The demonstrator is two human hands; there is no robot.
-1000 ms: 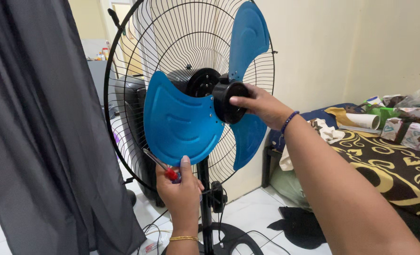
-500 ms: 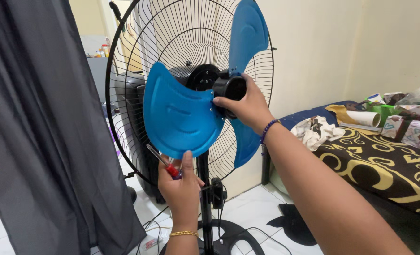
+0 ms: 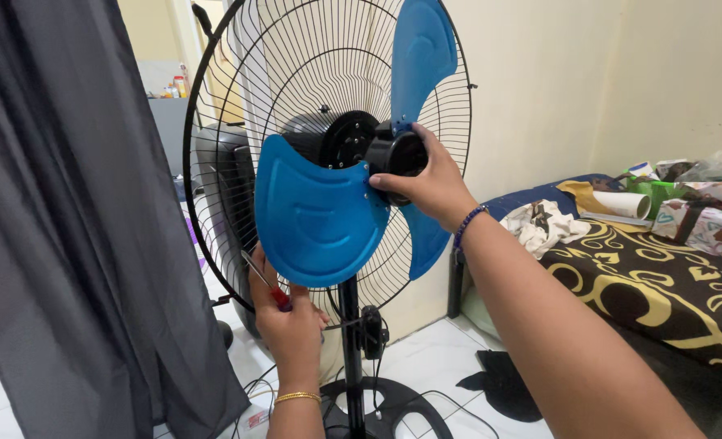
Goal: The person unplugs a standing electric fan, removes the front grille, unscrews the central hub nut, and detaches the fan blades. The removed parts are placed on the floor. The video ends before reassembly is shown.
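Your right hand (image 3: 426, 180) grips the black hub (image 3: 396, 154) of the blue fan blade (image 3: 320, 215), steadying it; your left hand (image 3: 284, 313) is closed round a red-handled screwdriver (image 3: 265, 284) below.

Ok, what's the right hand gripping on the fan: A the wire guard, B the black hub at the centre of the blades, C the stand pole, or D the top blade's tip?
B: the right hand wraps the black hub where the blue blades meet.

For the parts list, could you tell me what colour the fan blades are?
The fan blades are blue, on a black hub; the head view shows them clearly.
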